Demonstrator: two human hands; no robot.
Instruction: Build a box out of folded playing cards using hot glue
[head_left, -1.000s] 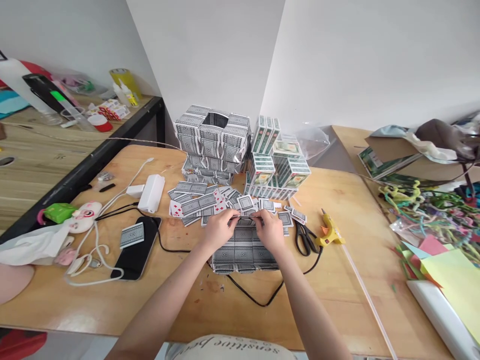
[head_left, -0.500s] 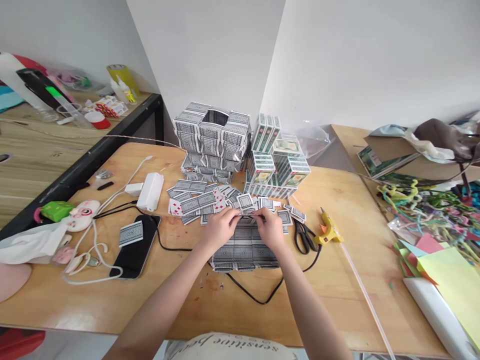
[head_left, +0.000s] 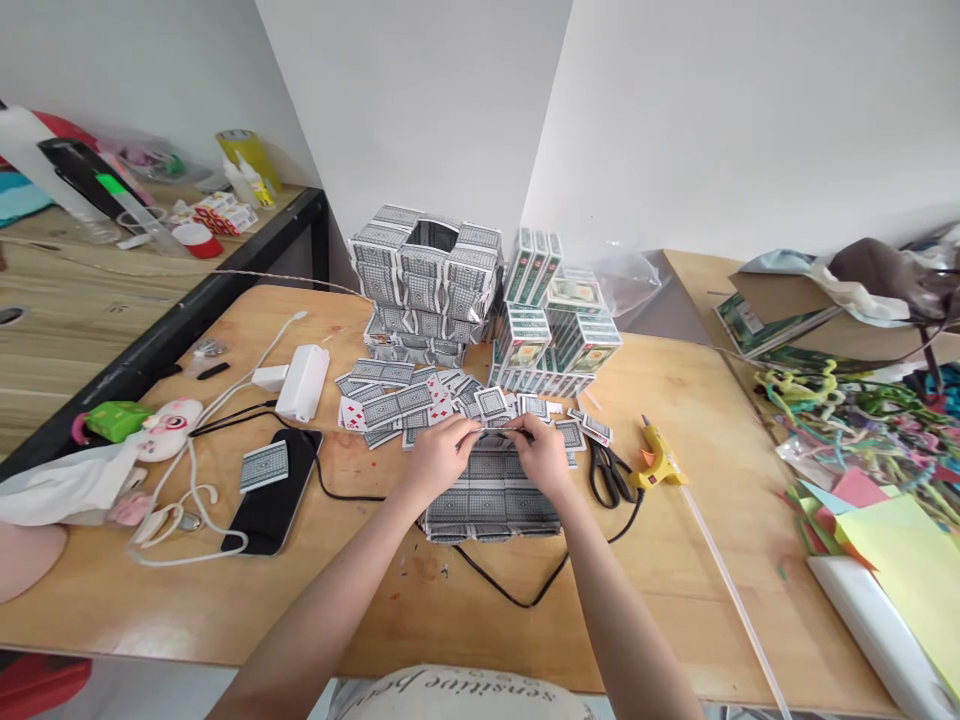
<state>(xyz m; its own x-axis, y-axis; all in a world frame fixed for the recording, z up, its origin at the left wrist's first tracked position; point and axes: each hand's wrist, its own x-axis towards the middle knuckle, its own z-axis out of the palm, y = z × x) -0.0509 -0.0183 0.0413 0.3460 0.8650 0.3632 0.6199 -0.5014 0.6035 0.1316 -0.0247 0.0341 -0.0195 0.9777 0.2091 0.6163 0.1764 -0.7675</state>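
My left hand (head_left: 442, 452) and my right hand (head_left: 538, 455) face each other over a box-like piece built of playing cards (head_left: 491, 500), backs outward. Between their pinched fingertips is a thin playing card (head_left: 493, 432), seen almost edge-on at the piece's far side. Whether it is joined to the piece I cannot tell. Just beyond the fingers lie loose playing cards (head_left: 397, 405), most with grey patterned backs up and a few red faces showing. A taller card-built structure (head_left: 427, 270) with a square hole in its top stands behind them.
Boxed card decks (head_left: 523, 340) are stacked at the back. Black scissors (head_left: 609, 475) and a yellow glue gun (head_left: 660, 458) with a long glue stick lie to the right, its black cord looping around the card piece. At left are a phone (head_left: 277, 500), a white adapter (head_left: 302, 382) and cables.
Both hands stay almost in place, pinching at the same spot. The view shifts very slightly; nothing else has visibly moved.
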